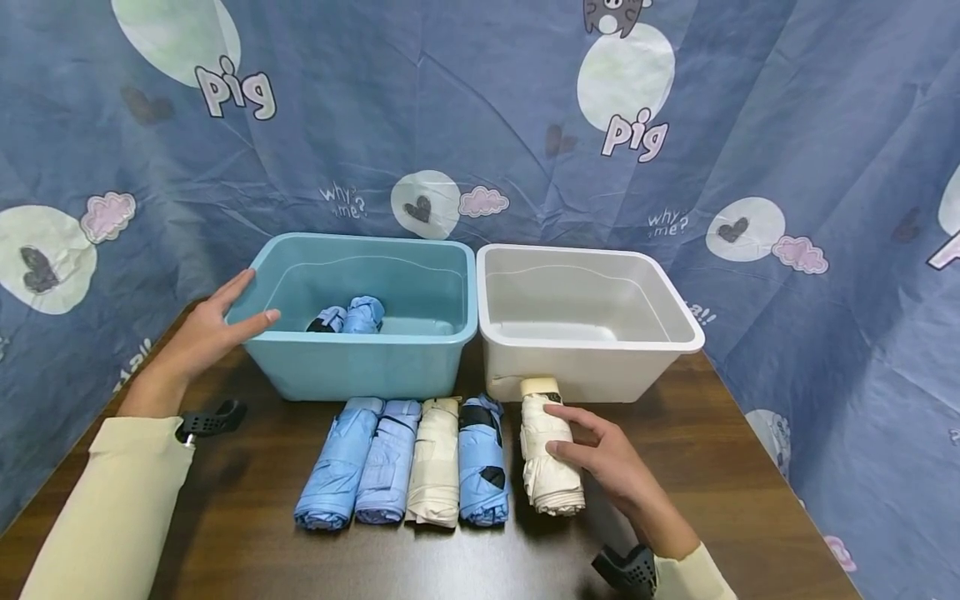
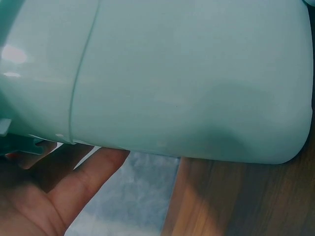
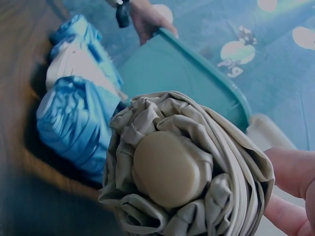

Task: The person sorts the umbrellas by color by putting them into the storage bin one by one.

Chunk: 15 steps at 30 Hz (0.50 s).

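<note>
My right hand [image 1: 611, 458] holds a rolled cream folding umbrella [image 1: 550, 462], fingers and thumb on its right side. Its pale handle end points at the white bin. In the right wrist view the gathered fabric and a round beige knob [image 3: 167, 169] fill the foreground. My left hand [image 1: 206, 337] rests on the left rim of the teal bin [image 1: 360, 367], fingers fairly straight, thumb reaching over the front corner. The left wrist view has those fingers [image 2: 93, 172] against the bin's outer wall. Two rolled blue umbrellas [image 1: 363, 315] lie inside the teal bin, partly hidden by its front wall.
Left of the held umbrella lie a blue umbrella [image 1: 482, 467], a cream umbrella [image 1: 435, 467] and two more blue umbrellas [image 1: 337, 471] in a row. A white bin [image 1: 592, 367] stands beside the teal one. A patterned blue cloth [image 1: 525, 183] hangs behind the wooden table [image 1: 705, 467].
</note>
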### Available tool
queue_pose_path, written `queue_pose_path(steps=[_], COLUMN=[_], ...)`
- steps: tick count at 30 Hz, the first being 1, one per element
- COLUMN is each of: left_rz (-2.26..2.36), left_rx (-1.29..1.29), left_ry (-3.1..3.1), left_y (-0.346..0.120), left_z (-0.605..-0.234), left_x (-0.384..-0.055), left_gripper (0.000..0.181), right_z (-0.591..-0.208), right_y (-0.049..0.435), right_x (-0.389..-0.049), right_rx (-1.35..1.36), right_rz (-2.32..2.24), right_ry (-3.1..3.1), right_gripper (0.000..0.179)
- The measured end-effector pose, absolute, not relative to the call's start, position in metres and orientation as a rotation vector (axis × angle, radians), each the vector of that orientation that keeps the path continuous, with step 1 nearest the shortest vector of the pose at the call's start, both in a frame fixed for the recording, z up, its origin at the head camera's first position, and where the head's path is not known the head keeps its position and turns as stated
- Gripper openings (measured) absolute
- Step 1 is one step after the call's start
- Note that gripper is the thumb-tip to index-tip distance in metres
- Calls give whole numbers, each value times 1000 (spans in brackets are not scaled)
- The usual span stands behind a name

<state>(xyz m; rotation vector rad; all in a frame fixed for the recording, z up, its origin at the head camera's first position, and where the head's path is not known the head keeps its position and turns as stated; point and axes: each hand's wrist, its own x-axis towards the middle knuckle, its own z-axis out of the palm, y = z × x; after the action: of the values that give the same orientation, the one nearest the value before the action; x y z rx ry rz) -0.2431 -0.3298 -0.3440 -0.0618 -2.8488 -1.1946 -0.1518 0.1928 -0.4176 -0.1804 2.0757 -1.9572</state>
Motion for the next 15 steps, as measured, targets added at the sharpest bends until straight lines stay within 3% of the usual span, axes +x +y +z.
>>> queue_pose_path(steps=[15], left_rz=[-1220], left_rx=[-97], left_ry=[-2843], left_y=[-332], left_z=[-346], left_x=[-243], left_gripper=[92], right_z=[-392], right_y=[192], right_x=[-138], right_rx=[-184], right_rz=[-2038], right_ry=[2054], right_gripper=[55])
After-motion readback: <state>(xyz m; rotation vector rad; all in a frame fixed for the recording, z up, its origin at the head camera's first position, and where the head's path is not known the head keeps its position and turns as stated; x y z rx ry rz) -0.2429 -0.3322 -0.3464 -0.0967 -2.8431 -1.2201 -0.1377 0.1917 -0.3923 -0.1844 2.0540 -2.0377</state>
